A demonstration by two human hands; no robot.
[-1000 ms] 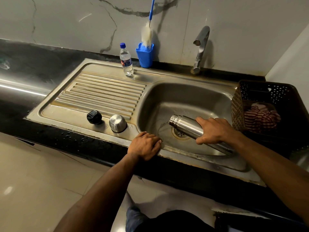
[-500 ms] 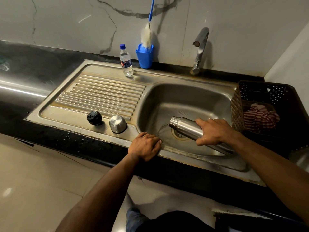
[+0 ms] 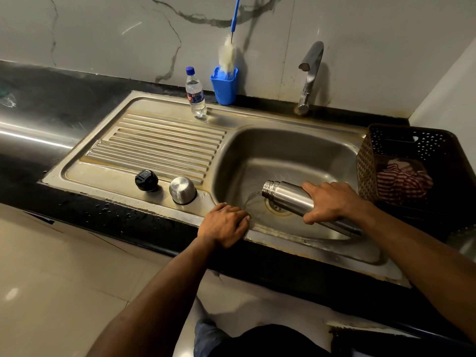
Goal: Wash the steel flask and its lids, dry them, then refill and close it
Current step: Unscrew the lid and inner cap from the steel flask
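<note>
Your right hand has its fingers wrapped over the steel flask, thumb tucked underneath, a firm closed grip around the middle of the body. The flask is tipped nearly flat inside the sink basin, open mouth pointing left and slightly down, and a thin stream is running out of it toward the drain. Your left hand holds nothing; it's curled loosely, knuckles up, resting on the front rim of the sink. Out on the drainboard, the black inner lid and the steel cap sit side by side, near the basin edge. Further back, a small plastic water bottle stands beside the blue holder with the bottle brush in it, and the tap is off. Watch that grip: the steel looks wet and smooth, so if your fingers ease off, I'd expect the flask to slide down and clatter into the basin. Careful too with the left arm, a sweep sideways could knock the cap into the sink. Against the frame a second ago, very little has shifted: same pour angle, same left-hand brace, the flask perhaps a touch lower over the drain.
</note>
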